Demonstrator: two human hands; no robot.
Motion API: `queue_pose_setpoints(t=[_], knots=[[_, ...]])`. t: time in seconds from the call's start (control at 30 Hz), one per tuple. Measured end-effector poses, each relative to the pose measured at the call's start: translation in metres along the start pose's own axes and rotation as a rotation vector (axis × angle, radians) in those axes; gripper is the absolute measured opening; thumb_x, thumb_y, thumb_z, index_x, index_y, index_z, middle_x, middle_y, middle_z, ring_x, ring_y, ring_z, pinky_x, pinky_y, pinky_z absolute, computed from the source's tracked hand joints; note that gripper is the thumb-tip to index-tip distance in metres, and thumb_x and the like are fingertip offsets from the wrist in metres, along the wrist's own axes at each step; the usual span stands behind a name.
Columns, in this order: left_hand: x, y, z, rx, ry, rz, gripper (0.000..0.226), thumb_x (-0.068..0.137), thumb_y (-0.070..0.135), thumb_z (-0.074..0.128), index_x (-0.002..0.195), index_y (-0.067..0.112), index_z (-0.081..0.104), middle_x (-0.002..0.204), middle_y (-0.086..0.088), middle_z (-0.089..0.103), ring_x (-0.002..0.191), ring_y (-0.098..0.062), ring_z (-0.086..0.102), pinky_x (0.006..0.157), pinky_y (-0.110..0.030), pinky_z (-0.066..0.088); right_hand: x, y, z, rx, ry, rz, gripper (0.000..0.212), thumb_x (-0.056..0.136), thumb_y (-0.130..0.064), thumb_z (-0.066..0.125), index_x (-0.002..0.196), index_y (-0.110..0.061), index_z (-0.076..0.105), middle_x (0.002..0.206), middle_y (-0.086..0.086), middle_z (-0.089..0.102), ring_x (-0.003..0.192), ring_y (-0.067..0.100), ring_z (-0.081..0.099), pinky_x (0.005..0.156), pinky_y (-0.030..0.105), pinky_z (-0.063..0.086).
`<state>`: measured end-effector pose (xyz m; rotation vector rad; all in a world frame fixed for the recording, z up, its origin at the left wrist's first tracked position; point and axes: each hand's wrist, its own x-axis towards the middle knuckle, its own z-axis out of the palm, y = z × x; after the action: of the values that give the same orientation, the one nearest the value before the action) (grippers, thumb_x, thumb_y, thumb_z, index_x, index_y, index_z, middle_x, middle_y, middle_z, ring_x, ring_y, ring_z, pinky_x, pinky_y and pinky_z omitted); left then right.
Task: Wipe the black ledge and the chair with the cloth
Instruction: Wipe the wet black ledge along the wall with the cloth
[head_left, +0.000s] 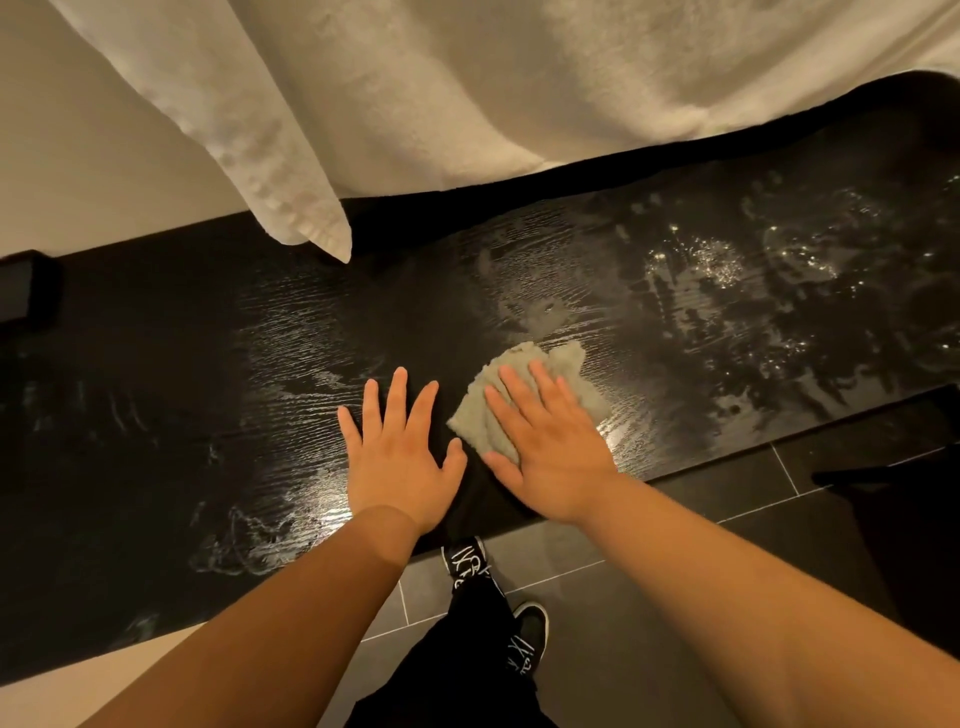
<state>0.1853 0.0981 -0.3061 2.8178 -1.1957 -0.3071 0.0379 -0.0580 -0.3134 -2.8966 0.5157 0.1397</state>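
Cloth (524, 400) lies bunched and soft under my right hand (545, 441), which presses it flat-palmed, fingers spread, gripping nothing, onto the black ledge (208, 364); I judge it limp and light, best driven by palm pressure, not a pinch. My left hand (400, 457) rests open and bare on the ledge just beside it. Beyond the right hand the glossy wood shows wet streaks, white fabric (415, 104) hangs past the fingertips, and dark tiled floor (623, 597) lies below my wrists.
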Motion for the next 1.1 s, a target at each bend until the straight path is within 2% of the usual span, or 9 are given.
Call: queue_pose_setpoints(t=[0.1,0.23,0.33,0.43,0.57,0.67,0.77,0.9,1.1], knots=[[0.000,0.000,0.000,-0.013,0.002,-0.005,0.075,0.092,0.065,0.035,0.161,0.037,0.027,0.175,-0.001,0.008,0.161,-0.035,0.000,0.127,-0.064,0.002,0.009,0.041,-0.001,-0.052,0.030,-0.035,0.076,0.098,-0.065,0.036,0.160,-0.021,0.033,0.168,0.007,0.024,0.157,0.036,0.009,0.125,0.055,0.015],[0.001,0.000,-0.002,-0.004,-0.008,-0.003,0.075,0.093,0.065,0.034,0.161,0.038,0.024,0.175,0.000,0.007,0.161,-0.035,-0.001,0.127,-0.063,0.001,0.036,0.087,-0.017,-0.061,-0.020,0.319,0.082,0.097,-0.069,0.017,0.164,-0.022,0.015,0.172,0.007,0.009,0.157,0.037,-0.002,0.127,0.055,0.005],[0.001,0.000,-0.003,-0.004,-0.016,-0.004,0.075,0.092,0.066,0.033,0.161,0.038,0.024,0.175,0.000,0.006,0.161,-0.034,-0.001,0.127,-0.063,0.000,0.049,0.060,-0.021,0.021,-0.006,0.505,0.077,0.099,-0.063,0.020,0.164,-0.022,0.010,0.172,0.009,0.003,0.156,0.039,-0.008,0.125,0.053,-0.007],[0.001,0.000,-0.005,-0.015,-0.018,-0.004,0.075,0.092,0.066,0.036,0.162,0.038,0.027,0.175,0.000,0.007,0.161,-0.034,0.000,0.127,-0.063,0.001,0.034,0.014,-0.014,0.004,0.028,0.286,0.075,0.099,-0.061,0.027,0.163,-0.021,0.023,0.170,0.013,0.016,0.156,0.043,0.000,0.126,0.058,0.003],[0.001,-0.001,-0.009,-0.021,-0.062,0.003,0.075,0.093,0.066,0.033,0.162,0.037,0.027,0.175,0.000,0.007,0.161,-0.034,-0.001,0.127,-0.062,-0.002,0.017,0.009,-0.013,0.041,-0.084,-0.024,0.076,0.098,-0.065,0.031,0.162,-0.025,0.024,0.171,0.006,0.012,0.157,0.036,0.000,0.126,0.056,0.007],[0.007,0.000,-0.017,-0.069,-0.074,-0.014,0.070,0.094,0.063,0.034,0.159,0.037,0.032,0.174,0.002,0.012,0.160,-0.032,0.004,0.128,-0.059,-0.002,0.033,0.046,-0.020,-0.017,-0.125,0.004,0.080,0.095,-0.072,0.021,0.164,-0.032,0.015,0.172,-0.001,0.004,0.157,0.031,-0.008,0.127,0.050,-0.003],[0.025,0.000,-0.026,-0.107,-0.036,-0.015,0.067,0.094,0.058,0.038,0.155,0.030,0.042,0.170,-0.003,0.026,0.156,-0.033,0.019,0.129,-0.056,0.010,0.056,0.078,-0.031,-0.010,-0.116,0.233,0.081,0.095,-0.073,0.012,0.164,-0.033,0.004,0.172,-0.002,-0.005,0.156,0.029,-0.018,0.126,0.048,-0.010],[0.060,-0.010,-0.032,-0.113,0.019,0.002,0.064,0.098,0.051,0.048,0.156,0.026,0.042,0.170,-0.007,0.027,0.156,-0.033,0.021,0.130,-0.054,0.010,0.073,0.051,-0.034,0.041,-0.116,0.419,0.080,0.098,-0.068,0.015,0.164,-0.026,-0.003,0.171,0.005,-0.013,0.154,0.036,-0.023,0.125,0.053,-0.012],[0.095,-0.036,-0.035,-0.082,0.049,-0.022,0.066,0.100,0.051,0.051,0.159,0.024,0.039,0.171,-0.008,0.023,0.159,-0.032,0.016,0.130,-0.053,0.012,0.057,0.023,-0.020,0.023,-0.075,-0.002,0.075,0.099,-0.061,0.032,0.163,-0.025,0.019,0.172,0.006,0.007,0.157,0.035,-0.007,0.127,0.053,0.001]])
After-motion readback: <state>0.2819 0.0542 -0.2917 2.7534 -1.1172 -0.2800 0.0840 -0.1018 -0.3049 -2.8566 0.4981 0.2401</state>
